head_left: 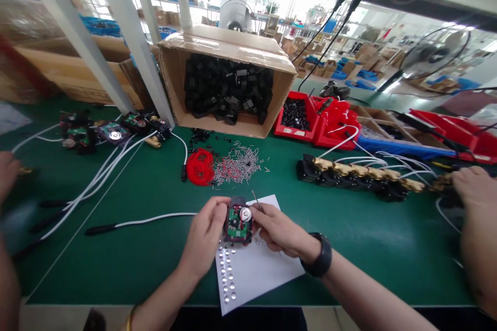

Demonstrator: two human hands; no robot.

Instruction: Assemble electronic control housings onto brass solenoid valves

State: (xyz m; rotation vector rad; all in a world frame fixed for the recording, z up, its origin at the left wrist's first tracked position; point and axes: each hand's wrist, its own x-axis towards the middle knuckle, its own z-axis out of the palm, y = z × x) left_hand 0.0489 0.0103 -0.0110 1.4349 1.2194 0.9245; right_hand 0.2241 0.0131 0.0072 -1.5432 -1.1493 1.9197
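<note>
My left hand [205, 238] grips the edge of a small black device housing [234, 231], whose open face shows a green circuit board and a round silver part. A white cable [159, 216] with a black end runs out to the left from behind that hand. On the other side, my right hand [280, 228] pinches a thin metal tool [255, 198], its exact kind unclear, with the fingers against the housing's right edge. Beneath both lies a white sheet [267, 276] bearing rows of small shiny discs [227, 270].
Ahead are red rings [200, 167], a pile of small metal pins [243, 163] and a carton [229, 36] of black parts. Brass-fitted black units [349, 176] line up at right, red bins [297, 116] behind. Co-workers' hands [476, 191] show at both sides; opened devices [112, 133] lie left.
</note>
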